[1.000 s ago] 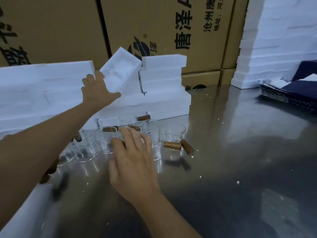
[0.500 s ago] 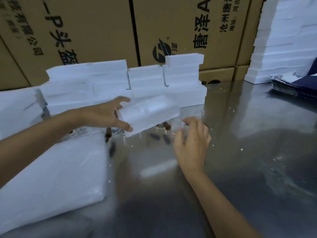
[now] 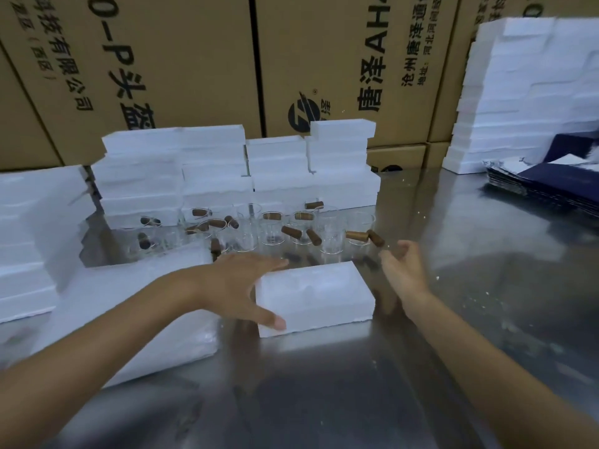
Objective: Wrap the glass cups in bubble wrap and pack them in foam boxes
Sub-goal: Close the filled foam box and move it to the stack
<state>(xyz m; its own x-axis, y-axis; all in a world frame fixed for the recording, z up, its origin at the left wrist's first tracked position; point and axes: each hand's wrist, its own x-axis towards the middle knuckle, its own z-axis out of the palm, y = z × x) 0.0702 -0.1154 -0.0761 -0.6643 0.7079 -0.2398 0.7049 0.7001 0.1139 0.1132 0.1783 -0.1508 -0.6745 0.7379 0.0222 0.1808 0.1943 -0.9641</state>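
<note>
Two hands frame one white rectangular foam box [image 3: 312, 294] at frame centre on our steel counter [image 3: 356, 400]: left hand [image 3: 241, 288] spread against its left end, right hand [image 3: 403, 270] loose, fingers apart, just off its right end, holding nothing. Long axis runs left-right. Clear glass cups [image 3: 303, 230] stand just behind, nearer the right hand. Bubble wrap not identifiable; the box's cavity is blurred.

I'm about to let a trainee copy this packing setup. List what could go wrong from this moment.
1. The right hand reaches toward the glass cups, which stand crowded with wooden handles sticking out; a fast reach could knock some over.
2. The foam box sits just in front of the cups; the left hand sliding it forward might push into them.
3. Foam crumbs dot the metal table and may end up inside cups.
</note>
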